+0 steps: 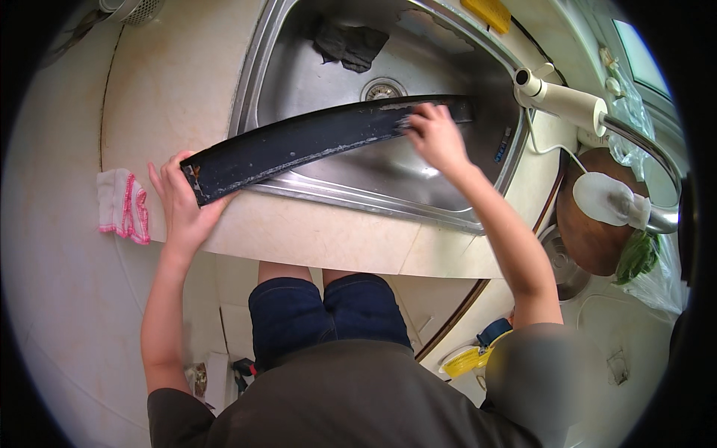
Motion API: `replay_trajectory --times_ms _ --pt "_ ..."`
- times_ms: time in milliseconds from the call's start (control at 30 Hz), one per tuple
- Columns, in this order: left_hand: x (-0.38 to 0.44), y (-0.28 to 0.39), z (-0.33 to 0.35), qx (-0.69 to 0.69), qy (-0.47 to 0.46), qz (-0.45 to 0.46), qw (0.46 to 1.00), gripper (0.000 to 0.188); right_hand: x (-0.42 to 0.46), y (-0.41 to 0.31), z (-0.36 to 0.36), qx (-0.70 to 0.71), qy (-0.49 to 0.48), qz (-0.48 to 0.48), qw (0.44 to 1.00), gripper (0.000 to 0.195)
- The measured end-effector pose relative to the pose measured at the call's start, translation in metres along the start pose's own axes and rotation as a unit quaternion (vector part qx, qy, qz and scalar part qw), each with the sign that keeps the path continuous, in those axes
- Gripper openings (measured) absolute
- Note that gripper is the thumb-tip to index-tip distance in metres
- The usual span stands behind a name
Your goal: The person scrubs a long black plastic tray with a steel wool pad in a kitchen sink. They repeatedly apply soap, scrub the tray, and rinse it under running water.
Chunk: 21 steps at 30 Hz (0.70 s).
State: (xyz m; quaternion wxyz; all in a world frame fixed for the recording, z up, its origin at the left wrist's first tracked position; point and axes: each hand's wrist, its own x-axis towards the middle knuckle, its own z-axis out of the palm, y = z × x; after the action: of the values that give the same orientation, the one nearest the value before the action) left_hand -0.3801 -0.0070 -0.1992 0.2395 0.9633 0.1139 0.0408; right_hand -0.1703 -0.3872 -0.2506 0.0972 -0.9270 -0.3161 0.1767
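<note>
A long, slightly curved black panel (291, 147) with pale scuffs and residue along its edges lies slantwise across the stainless steel sink (358, 203). My left hand (187, 193) grips its near left end, thumb below and fingers above, over the counter edge. Chipped, rusty-looking spots show at that end. Toward the other end, inside the basin, my right hand (434, 134) has its curled fingertips against the panel's surface. Motion blurs them, and a greyish patch at the fingertips is too unclear to identify.
A dark crumpled cloth (353, 47) lies in the basin near the drain (383, 89). A white faucet (566, 101) stands at the right rim. A yellow sponge (488, 14) sits behind the sink, a pink-edged white cloth (123, 204) left, a round wooden board (594, 241) right.
</note>
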Motion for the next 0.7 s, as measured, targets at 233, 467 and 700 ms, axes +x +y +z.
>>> replay_trajectory --times_ms 233,467,700 --pt "0.01 0.003 -0.009 0.027 -0.009 -0.019 0.999 0.088 -0.015 0.09 0.011 -0.071 -0.029 0.116 0.99 0.023" --pt "0.007 0.005 -0.012 0.036 -0.018 0.001 0.999 0.087 -0.002 -0.052 0.004 0.096 0.02 -0.021 0.995 0.018" --pt "0.004 0.002 -0.005 0.019 0.009 0.009 1.0 0.087 -0.012 0.046 0.009 -0.061 0.012 0.077 0.995 0.023"
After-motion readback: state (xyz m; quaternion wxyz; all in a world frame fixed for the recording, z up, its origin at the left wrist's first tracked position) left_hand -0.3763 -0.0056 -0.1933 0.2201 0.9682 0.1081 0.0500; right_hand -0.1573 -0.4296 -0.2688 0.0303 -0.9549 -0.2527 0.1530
